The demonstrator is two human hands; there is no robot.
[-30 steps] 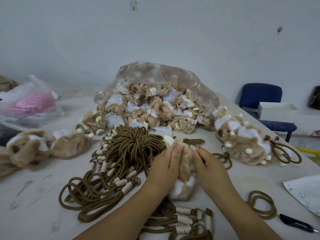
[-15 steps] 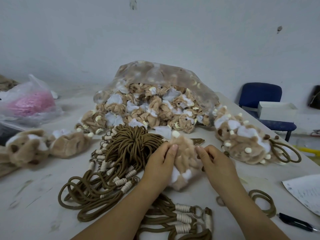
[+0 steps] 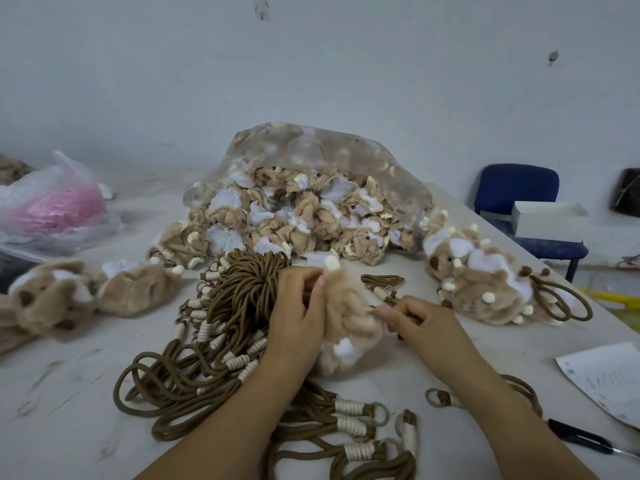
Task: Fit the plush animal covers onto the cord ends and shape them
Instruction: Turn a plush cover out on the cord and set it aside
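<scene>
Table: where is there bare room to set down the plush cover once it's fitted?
Bare: front left, between the cord pile and the loose covers at the left edge; also right, bounded by the right hand, the finished pile and the paper sheet. Crowded: centre, with the bag of covers, and the left hand on the plush cover.

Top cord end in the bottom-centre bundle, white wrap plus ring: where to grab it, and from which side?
Pinch the white wrap just behind the ring, coming from above and from the right. It lies flat on the table, with the ring pointing right and uncovered. Leftward the cord runs into the bundle. The wrap looks thicker than bare cord.
</scene>
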